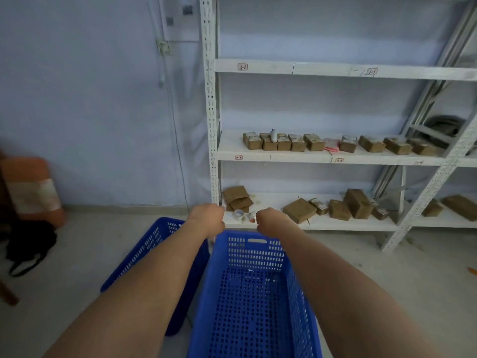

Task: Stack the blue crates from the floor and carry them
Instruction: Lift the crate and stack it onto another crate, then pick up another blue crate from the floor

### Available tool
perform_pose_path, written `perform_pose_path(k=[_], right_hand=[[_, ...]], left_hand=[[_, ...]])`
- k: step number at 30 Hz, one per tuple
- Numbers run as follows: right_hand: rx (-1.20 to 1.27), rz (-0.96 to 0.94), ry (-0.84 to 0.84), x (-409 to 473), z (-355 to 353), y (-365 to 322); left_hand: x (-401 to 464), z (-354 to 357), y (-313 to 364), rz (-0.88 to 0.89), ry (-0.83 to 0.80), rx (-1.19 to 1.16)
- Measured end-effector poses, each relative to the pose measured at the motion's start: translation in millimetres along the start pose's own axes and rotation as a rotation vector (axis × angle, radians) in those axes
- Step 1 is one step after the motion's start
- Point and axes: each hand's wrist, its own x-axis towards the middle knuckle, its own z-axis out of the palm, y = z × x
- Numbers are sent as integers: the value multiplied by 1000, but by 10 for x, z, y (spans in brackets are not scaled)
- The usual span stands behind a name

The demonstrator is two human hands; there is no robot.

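Both hands clamped on the far rim of the near blue crate.

The left hand (209,218) and right hand (271,220) each make a closed grip over the far short edge of the blue crate (255,306), whose long axis runs straight away from the person. The second crate (154,257) lies on the floor (77,267) just to the left, angled, nearer the left hand; stacking likely means swinging the held crate leftward over it. A white shelf (309,223) with brown boxes (299,210) stands beyond.
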Motion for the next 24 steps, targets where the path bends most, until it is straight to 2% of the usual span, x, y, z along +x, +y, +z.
perform_pose_path(k=[5, 9, 12, 14, 18, 24], right_hand=[[-13, 28, -2, -1, -133, -529], [19, 19, 29, 72, -250, -1160], [-60, -24, 78, 139, -344, -1655], [-99, -36, 86, 232, -400, -1970], [-29, -70, 65, 459, -385, -2503], [-22, -46, 41, 826, -299, -2979]], left_hand=[[-180, -19, -496, 18, -3, 13], [-317, -81, -1155, 3, 36, -44], [-432, -75, -1726, -5, 59, -49], [-528, 12, -2118, -34, 48, -33], [-737, 284, -2832, -113, 0, -49], [-777, 576, -3587, -172, -21, -105]])
